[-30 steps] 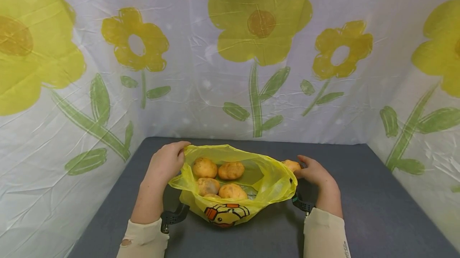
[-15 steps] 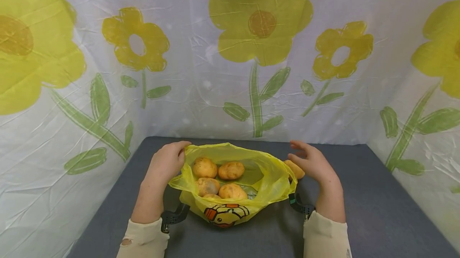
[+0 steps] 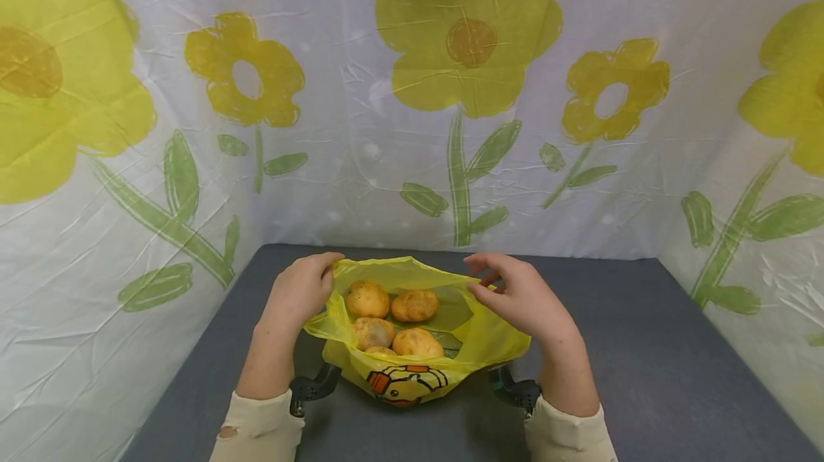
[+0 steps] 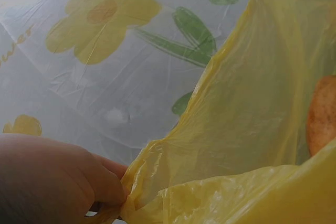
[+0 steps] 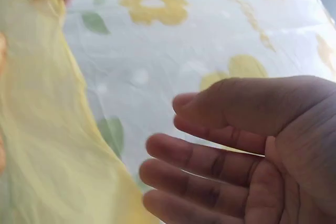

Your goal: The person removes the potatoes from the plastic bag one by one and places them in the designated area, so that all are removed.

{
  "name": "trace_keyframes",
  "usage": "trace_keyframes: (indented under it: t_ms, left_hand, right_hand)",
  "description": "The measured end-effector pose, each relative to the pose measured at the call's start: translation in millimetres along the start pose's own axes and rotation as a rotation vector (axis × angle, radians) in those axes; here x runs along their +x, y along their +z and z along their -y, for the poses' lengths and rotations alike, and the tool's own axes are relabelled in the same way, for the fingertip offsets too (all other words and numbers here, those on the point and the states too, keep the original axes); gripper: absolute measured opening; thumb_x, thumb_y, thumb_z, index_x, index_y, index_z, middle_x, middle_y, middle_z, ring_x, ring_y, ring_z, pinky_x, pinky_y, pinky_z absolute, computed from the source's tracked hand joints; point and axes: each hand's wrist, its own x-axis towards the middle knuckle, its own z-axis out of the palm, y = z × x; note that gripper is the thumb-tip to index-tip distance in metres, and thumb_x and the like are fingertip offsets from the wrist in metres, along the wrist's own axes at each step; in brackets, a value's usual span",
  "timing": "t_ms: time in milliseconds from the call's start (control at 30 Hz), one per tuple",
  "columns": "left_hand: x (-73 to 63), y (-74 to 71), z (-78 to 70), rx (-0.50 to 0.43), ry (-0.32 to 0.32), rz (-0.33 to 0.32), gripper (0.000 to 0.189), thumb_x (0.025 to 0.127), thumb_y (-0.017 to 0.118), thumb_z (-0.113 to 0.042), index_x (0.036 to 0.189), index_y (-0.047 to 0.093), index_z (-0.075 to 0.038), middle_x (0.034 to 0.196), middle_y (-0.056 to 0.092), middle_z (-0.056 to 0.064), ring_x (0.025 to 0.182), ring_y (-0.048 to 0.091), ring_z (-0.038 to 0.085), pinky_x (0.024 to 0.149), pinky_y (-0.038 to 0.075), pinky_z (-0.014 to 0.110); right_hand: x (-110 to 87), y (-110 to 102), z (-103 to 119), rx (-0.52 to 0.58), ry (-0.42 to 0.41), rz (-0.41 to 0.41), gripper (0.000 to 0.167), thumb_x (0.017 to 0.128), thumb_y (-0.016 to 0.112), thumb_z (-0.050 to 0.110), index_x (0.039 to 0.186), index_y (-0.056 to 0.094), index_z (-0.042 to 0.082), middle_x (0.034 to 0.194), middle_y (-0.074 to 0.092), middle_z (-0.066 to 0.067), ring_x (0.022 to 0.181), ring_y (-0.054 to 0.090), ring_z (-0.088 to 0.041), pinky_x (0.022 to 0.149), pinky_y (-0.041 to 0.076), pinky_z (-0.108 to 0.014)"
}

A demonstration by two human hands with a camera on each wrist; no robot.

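A yellow plastic bag (image 3: 350, 363) with a cartoon duck print stands with its mouth spread wide. Several potatoes (image 3: 415, 305) lie inside, mostly toward its left. My left hand (image 3: 295, 297) pinches the bag's left rim; in the left wrist view, thumb and fingers (image 4: 107, 182) grip the gathered edge. Over the right side of the mouth hovers my right hand (image 3: 523, 301), holding nothing. Its fingers (image 5: 173, 148) are loosely extended beside the bag's edge in the right wrist view. The potato seen earlier outside the bag's right side is hidden now.
Everything rests on a dark grey tabletop (image 3: 669, 376). White sheeting (image 3: 322, 183) printed with yellow flowers encloses the back and both sides. Black wrist camera mounts (image 3: 315, 383) jut inward from the forearms close to the bag.
My right hand has let go of the potato outside the bag's right side, then risen and moved left over the bag's mouth. My left hand keeps its grip on the rim.
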Motion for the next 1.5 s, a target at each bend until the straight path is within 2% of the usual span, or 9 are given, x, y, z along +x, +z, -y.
trace_keyframes:
  t_ms: [200, 367, 567, 767, 900, 1067, 1267, 1333, 1500]
  left_hand:
    - [-0.3, 1.2, 0.3, -0.002, -0.007, 0.012, 0.038, 0.104, 0.049, -0.002, 0.138, 0.065, -0.005, 0.084, 0.063, 0.005, 0.049, 0.034, 0.017, 0.049, 0.03, 0.033]
    - [-0.6, 2.4, 0.4, 0.002, -0.001, 0.004, 0.038, 0.103, 0.049, -0.002, 0.137, 0.065, -0.004, 0.091, 0.067, 0.008, 0.049, 0.033, 0.016, 0.049, 0.03, 0.033]
    - [-1.2, 3.5, 0.0, 0.0, 0.007, -0.003, 0.037, 0.103, 0.049, -0.002, 0.137, 0.066, -0.005, 0.103, 0.07, 0.012, 0.048, 0.032, 0.016, 0.049, 0.029, 0.033]
    - [-2.2, 4.9, -0.5, -0.004, 0.005, 0.009, 0.038, 0.103, 0.049, -0.002, 0.137, 0.065, -0.005, 0.112, 0.07, 0.015, 0.049, 0.033, 0.016, 0.049, 0.029, 0.032]
    - [-2.5, 6.0, -1.1, -0.006, 0.002, 0.013, 0.038, 0.103, 0.049, -0.003, 0.138, 0.065, -0.006, 0.119, 0.07, 0.016, 0.048, 0.032, 0.015, 0.048, 0.029, 0.032]
    - [-1.6, 6.3, -2.5, -0.001, 0.014, 0.003, 0.037, 0.103, 0.049, -0.003, 0.136, 0.066, -0.005, 0.122, 0.07, 0.016, 0.049, 0.032, 0.015, 0.049, 0.029, 0.032]
    - [-0.1, 6.5, -3.8, 0.009, 0.024, 0.0, 0.037, 0.103, 0.05, -0.003, 0.136, 0.067, -0.005, 0.123, 0.07, 0.015, 0.051, 0.035, 0.016, 0.051, 0.03, 0.033]
    - [0.5, 6.5, -4.2, 0.012, 0.025, -0.002, 0.036, 0.103, 0.05, -0.003, 0.135, 0.067, -0.005, 0.123, 0.07, 0.015, 0.052, 0.036, 0.016, 0.051, 0.03, 0.033]
    - [1.2, 6.2, -5.0, 0.012, 0.024, 0.0, 0.037, 0.103, 0.05, -0.002, 0.135, 0.067, -0.005, 0.124, 0.07, 0.016, 0.051, 0.034, 0.016, 0.051, 0.03, 0.033]
  right_hand:
    - [9.3, 23, 6, 0.013, 0.03, 0.149, 0.034, 0.098, 0.071, 0.017, 0.132, 0.067, 0.011, 0.115, 0.068, -0.002, 0.102, 0.066, -0.021, 0.083, 0.056, -0.037]
    - [18.0, 38, 5, -0.043, 0.073, 0.219, 0.038, 0.097, 0.072, 0.016, 0.134, 0.066, 0.009, 0.122, 0.068, -0.005, 0.107, 0.066, -0.026, 0.086, 0.055, -0.041]
    - [30.7, 63, -1, -0.148, 0.054, 0.236, 0.04, 0.096, 0.073, 0.015, 0.134, 0.066, 0.001, 0.129, 0.067, -0.015, 0.115, 0.064, -0.035, 0.095, 0.051, -0.05]
    - [39.9, 87, -13, -0.296, 0.097, 0.227, 0.046, 0.096, 0.073, 0.019, 0.137, 0.064, 0.0, 0.13, 0.067, -0.014, 0.117, 0.064, -0.033, 0.095, 0.051, -0.049]
    - [41.7, 96, -19, -0.313, 0.169, 0.234, 0.05, 0.097, 0.071, 0.023, 0.141, 0.06, 0.001, 0.126, 0.069, -0.014, 0.106, 0.066, -0.032, 0.089, 0.053, -0.047]
    - [42.9, 103, -24, -0.302, 0.188, 0.215, 0.052, 0.098, 0.07, 0.027, 0.142, 0.059, 0.001, 0.13, 0.067, -0.015, 0.114, 0.065, -0.034, 0.094, 0.051, -0.049]
    - [46.6, 110, -32, -0.288, 0.208, 0.237, 0.044, 0.098, 0.07, 0.03, 0.132, 0.064, 0.002, 0.097, 0.068, -0.01, 0.09, 0.064, -0.026, 0.077, 0.048, -0.044]
    - [47.7, 111, -35, -0.28, 0.221, 0.255, 0.045, 0.098, 0.07, 0.03, 0.132, 0.064, 0.001, 0.092, 0.067, -0.01, 0.088, 0.063, -0.026, 0.075, 0.047, -0.044]
    - [49.2, 112, -39, -0.264, 0.215, 0.257, 0.056, 0.098, 0.07, 0.032, 0.141, 0.059, -0.002, 0.118, 0.07, -0.016, 0.106, 0.066, -0.03, 0.089, 0.051, -0.045]
